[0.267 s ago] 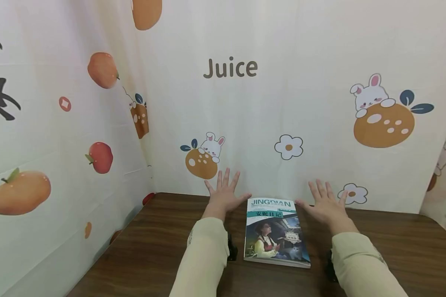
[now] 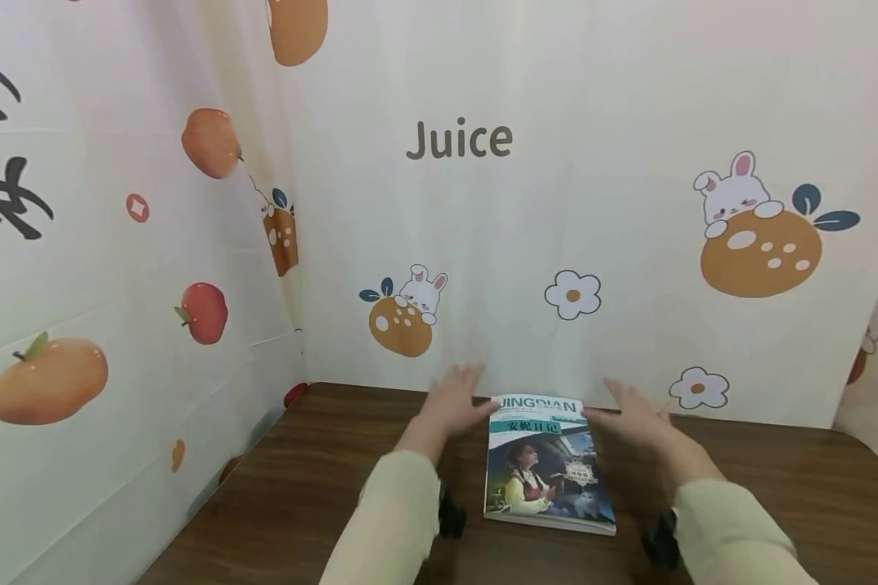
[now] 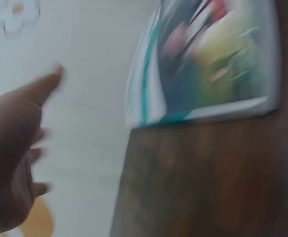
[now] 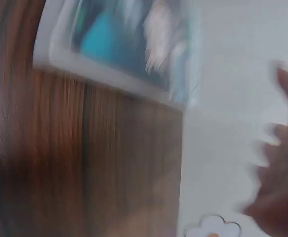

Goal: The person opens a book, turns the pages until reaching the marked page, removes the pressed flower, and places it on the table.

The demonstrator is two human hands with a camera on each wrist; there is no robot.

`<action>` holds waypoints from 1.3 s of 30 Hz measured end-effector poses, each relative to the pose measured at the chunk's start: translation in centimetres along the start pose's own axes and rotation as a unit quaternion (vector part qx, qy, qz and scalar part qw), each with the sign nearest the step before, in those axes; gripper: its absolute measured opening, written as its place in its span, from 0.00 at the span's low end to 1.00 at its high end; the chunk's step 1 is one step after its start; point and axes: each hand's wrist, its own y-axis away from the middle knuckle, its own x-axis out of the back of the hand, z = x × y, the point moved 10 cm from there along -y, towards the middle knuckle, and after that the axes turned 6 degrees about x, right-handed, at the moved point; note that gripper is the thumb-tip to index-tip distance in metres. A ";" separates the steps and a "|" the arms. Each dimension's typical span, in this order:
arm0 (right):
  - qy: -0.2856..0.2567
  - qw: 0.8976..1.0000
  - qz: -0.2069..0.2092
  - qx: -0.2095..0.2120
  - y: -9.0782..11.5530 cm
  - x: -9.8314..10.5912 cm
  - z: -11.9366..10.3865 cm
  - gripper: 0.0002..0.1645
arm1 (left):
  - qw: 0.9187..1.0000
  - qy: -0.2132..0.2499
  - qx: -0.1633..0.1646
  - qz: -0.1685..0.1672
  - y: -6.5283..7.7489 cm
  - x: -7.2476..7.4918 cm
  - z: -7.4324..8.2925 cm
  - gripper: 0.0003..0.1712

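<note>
A paperback book [image 2: 545, 463] lies face up on the brown wooden table [image 2: 307, 487], its cover showing a figure in a red vest and a cat. To its upper left is my left hand [image 2: 449, 406], fingers spread and blurred, thumb near the book's top left corner. My right hand [image 2: 640, 418] hovers by the top right corner, thumb pointing at the book. In the left wrist view the left hand [image 3: 15, 143] appears apart from the book [image 3: 208, 64]. The right wrist view also shows a gap between the right hand [image 4: 282, 163] and the book [image 4: 124, 44].
A white curtain [image 2: 497, 219] printed with fruit, rabbits and the word "Juice" hangs right behind the table's far edge. Another printed curtain [image 2: 117, 309] closes off the left side. Bare wood lies on both sides of the book.
Both hands have come down a little, and their fingers, widely spread before, are now tilted forward and blurred. The book lies in the same place; the head view has shifted slightly.
</note>
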 end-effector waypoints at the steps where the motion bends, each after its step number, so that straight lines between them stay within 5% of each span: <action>1: -0.046 0.999 -0.027 0.000 0.7 -1.0 0.0 0.55 | 0.999 0.028 -0.020 -0.018 0.9 -1.0 0.7 0.40; 5: -0.152 0.980 -0.126 0.000 4.4 -5.4 0.6 0.56 | 0.987 0.101 -0.074 -0.102 4.7 -6.1 2.9 0.31; 10: -0.167 0.980 -0.104 0.036 6.2 -7.5 1.0 0.57 | 0.990 0.081 -0.070 -0.092 7.0 -9.0 3.6 0.41; 15: -0.176 0.981 -0.052 0.059 6.5 -7.3 0.8 0.59 | 0.994 0.071 -0.061 -0.063 7.3 -9.5 3.7 0.49; 22: -0.092 0.995 -0.015 0.029 6.2 -7.5 1.1 0.60 | 0.993 0.092 -0.054 -0.050 7.0 -9.5 3.4 0.45; 27: -0.111 0.993 -0.023 0.013 6.2 -7.7 1.1 0.52 | 0.985 0.159 -0.034 -0.057 7.0 -9.6 2.4 0.38; 33: -0.199 0.977 -0.073 -0.009 6.5 -7.9 1.9 0.43 | 0.987 0.137 -0.067 -0.045 7.2 -9.5 2.6 0.42; 39: -0.133 0.990 -0.031 0.025 6.4 -7.5 1.5 0.53 | 0.984 0.155 -0.076 -0.050 7.3 -9.4 2.8 0.42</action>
